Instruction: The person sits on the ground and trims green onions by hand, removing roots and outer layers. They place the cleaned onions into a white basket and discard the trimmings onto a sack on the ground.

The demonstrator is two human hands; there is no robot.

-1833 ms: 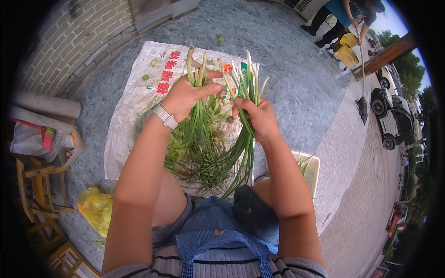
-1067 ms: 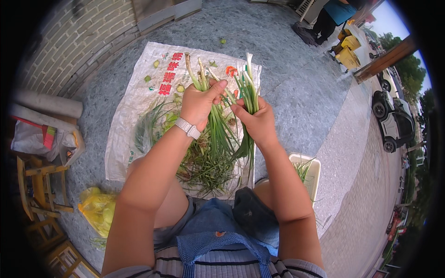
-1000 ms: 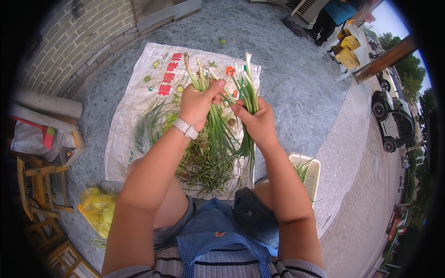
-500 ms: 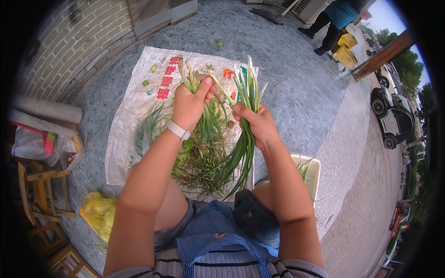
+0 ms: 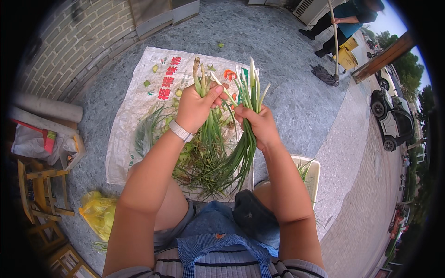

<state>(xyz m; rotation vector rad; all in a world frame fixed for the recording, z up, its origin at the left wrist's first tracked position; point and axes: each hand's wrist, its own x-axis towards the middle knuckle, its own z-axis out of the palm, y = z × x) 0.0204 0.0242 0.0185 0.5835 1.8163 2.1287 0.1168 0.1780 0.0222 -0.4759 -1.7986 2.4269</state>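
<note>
My left hand is closed around a few scallions with brownish, untrimmed root ends. My right hand grips a thicker bunch of scallions; their white ends point away from me and the long green leaves hang toward my lap. Between the two hands slants a single pale stalk, its upper end at my left fingertips and its lower end by my right thumb. Below them a heap of green leaves and stringy trimmings lies on a white woven sack with red print.
A pale plastic basket with greens stands by my right knee. At left are a yellow bag, a wooden stool and a white bin. Far right, another person holds a mop near a wooden post.
Both hands stay close together; the left has shifted slightly right with its scallions. The other person's mop has swung across from the left to the right, and the person leans further into view.
</note>
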